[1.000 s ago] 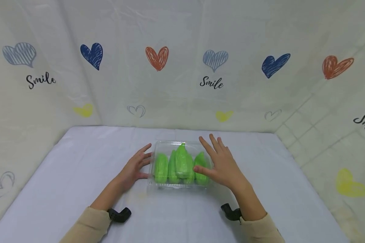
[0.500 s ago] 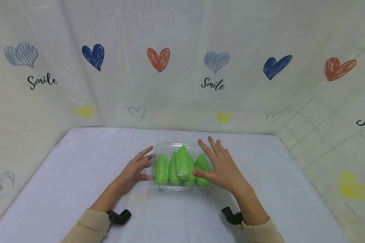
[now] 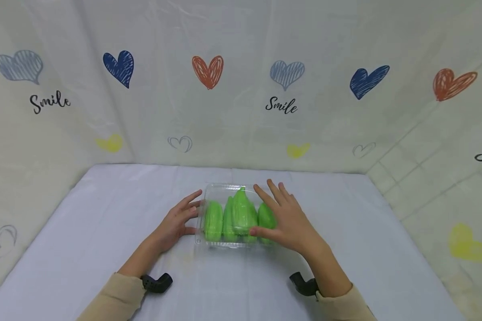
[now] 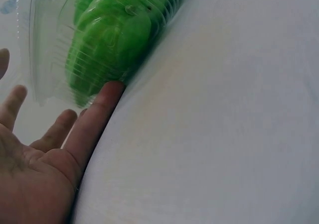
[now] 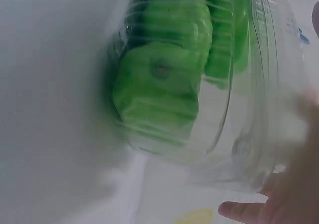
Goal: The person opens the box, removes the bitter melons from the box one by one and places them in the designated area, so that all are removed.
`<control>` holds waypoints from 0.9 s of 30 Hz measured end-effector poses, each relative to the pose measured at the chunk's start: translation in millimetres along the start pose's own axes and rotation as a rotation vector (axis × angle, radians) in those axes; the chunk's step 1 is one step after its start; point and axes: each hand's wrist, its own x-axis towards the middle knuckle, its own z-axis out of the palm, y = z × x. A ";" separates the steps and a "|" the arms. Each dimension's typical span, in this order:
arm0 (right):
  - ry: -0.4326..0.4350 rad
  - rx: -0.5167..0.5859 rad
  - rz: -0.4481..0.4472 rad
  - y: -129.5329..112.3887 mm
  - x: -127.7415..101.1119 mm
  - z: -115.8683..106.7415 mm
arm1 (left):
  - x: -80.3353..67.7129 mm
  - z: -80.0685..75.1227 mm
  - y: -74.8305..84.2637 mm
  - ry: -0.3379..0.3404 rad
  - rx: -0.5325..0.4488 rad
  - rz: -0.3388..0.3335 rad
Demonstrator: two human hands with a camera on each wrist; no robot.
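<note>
A clear plastic clamshell box (image 3: 218, 192) lies on the white tablecloth, its lid down over several bright green gourd-like vegetables (image 3: 213, 222). Against the box's left end rests my left hand (image 3: 174, 228), fingers spread and extended; in the left wrist view its thumb (image 4: 99, 115) touches the lower edge near a green vegetable (image 4: 112, 35). My right hand (image 3: 288, 221) is spread over the box's right end and hides part of it. Through the box wall (image 5: 249, 152) in the right wrist view, green ends (image 5: 159, 84) show, with right fingers (image 5: 244, 211) beyond. Right-hand contact is unclear.
The white cloth (image 3: 116, 223) covers the table all round the box. Behind stands a pale backdrop (image 3: 241, 133) printed with hearts and the word Smile. Black wrist mounts (image 3: 157, 283) sit by both sleeves.
My right hand has moved slightly left, farther over the box's right end. The left hand and the box look almost the same; the head view has shifted a little.
</note>
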 end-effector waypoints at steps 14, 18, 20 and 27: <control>-0.038 0.001 -0.050 -10.2 1.1 7.5 | 2.5 -1.8 -6.0 0.003 0.028 0.009; -0.062 0.013 -0.049 -11.4 1.0 8.4 | 2.1 -1.0 -4.0 0.004 0.032 0.004; -0.069 0.008 -0.048 -11.9 1.1 9.3 | 1.9 -1.4 -4.4 -0.001 0.027 0.011; -0.079 -0.027 -0.061 -12.4 0.0 12.8 | 1.9 -2.1 -6.7 -0.018 0.013 0.024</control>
